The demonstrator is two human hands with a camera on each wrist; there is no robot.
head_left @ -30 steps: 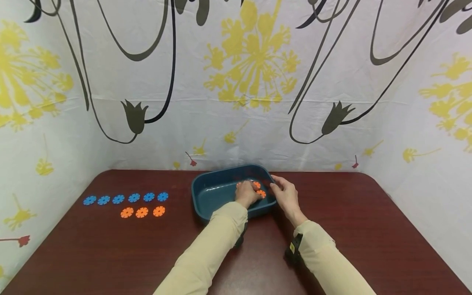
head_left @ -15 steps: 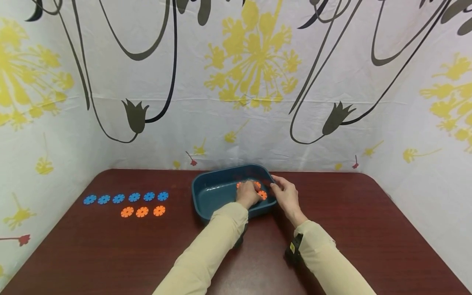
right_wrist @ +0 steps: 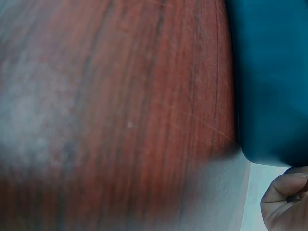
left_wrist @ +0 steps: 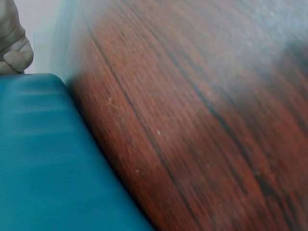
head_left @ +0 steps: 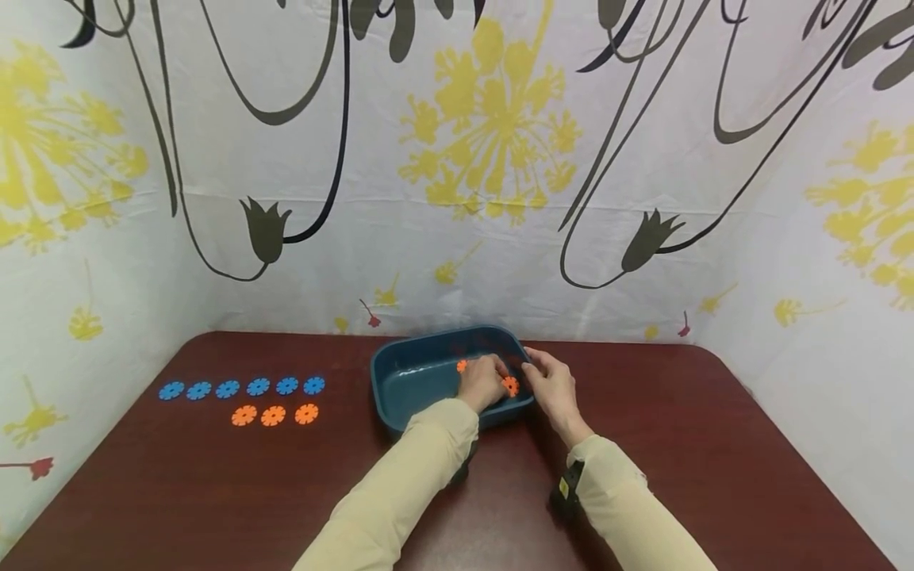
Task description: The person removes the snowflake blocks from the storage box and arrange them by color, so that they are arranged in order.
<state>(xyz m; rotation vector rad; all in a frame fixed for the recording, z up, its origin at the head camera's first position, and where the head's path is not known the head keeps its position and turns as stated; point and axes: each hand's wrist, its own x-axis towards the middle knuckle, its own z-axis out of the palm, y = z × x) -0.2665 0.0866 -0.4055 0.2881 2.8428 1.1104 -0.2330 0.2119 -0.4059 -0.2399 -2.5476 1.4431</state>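
Note:
My left hand [head_left: 481, 384] reaches inside the blue-green plastic tray [head_left: 400, 411], fingers bent and pointing down. It pinches a tilted orange snowflake disc [head_left: 510, 386] at its thumb side; the exact contact is partly hidden. Another orange snowflake disc [head_left: 462, 365] lies in the tray behind that hand. At the tray's right end, my right hand [head_left: 557, 390] grips the rim between thumb and fingers. In the right wrist view, bent fingers [right_wrist: 288, 199] meet the corner of the tray [right_wrist: 274, 86]. The left wrist view shows the tray wall [left_wrist: 53, 154] and part of a hand [left_wrist: 14, 53].
Left of the tray, a row of several blue snowflake discs [head_left: 228, 388] lies on the dark red-brown table [head_left: 178, 484]. Three orange snowflake discs [head_left: 273, 415] form a shorter row in front of it. A patterned cloth [head_left: 443, 230] hangs behind the table.
The orange disc by my left thumb has shifted slightly right and tipped more upright. The disc beyond my fingers is now hidden. My right hand stays on the rim; the head view has tilted slightly.

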